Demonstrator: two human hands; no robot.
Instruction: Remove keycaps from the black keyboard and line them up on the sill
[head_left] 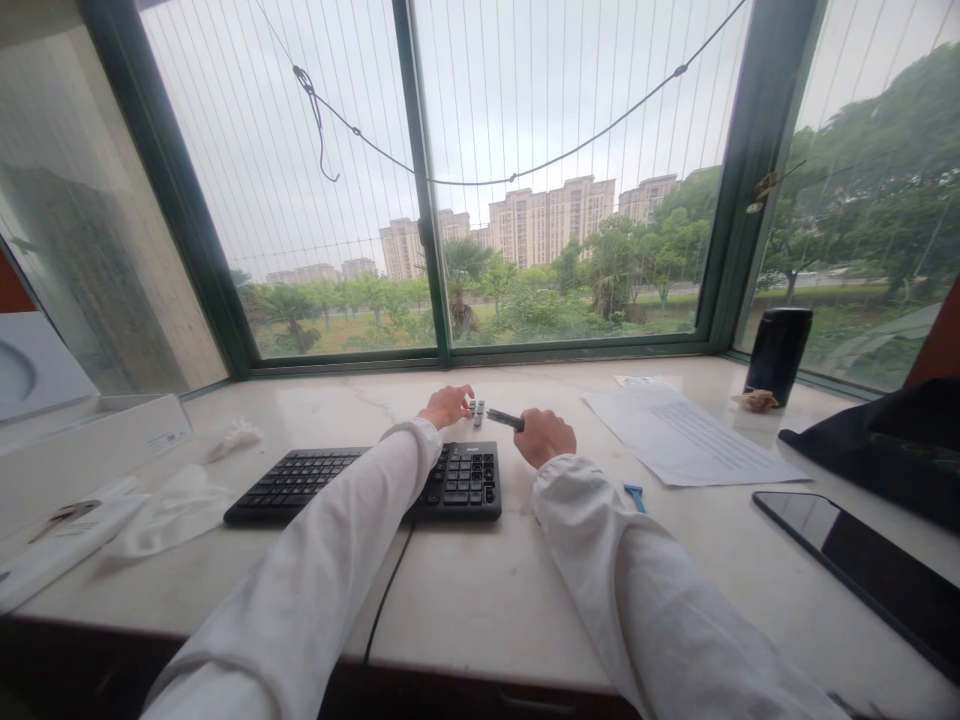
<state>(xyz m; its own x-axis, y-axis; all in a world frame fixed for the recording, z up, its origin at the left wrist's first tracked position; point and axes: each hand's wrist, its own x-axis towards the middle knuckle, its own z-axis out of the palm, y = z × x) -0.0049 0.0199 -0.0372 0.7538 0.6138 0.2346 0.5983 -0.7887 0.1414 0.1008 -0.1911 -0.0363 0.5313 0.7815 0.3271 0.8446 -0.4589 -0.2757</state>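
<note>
My left hand reaches beyond the black keyboard, its fingers apart and bent over a small group of loose keycaps. Whether a fingertip touches one is too small to tell. Closed around a slim black tool, my right hand keeps its tip pointed left toward the keycaps. The tool's kind is unclear. Several spots at the right end of the keyboard's number pad look bare of caps. My left sleeve hides the keyboard's middle.
Right of my right arm lie a small blue tool, a printed sheet and a phone. A black cylinder stands by the window. Crumpled tissue and a white box sit left. A cable runs frontward.
</note>
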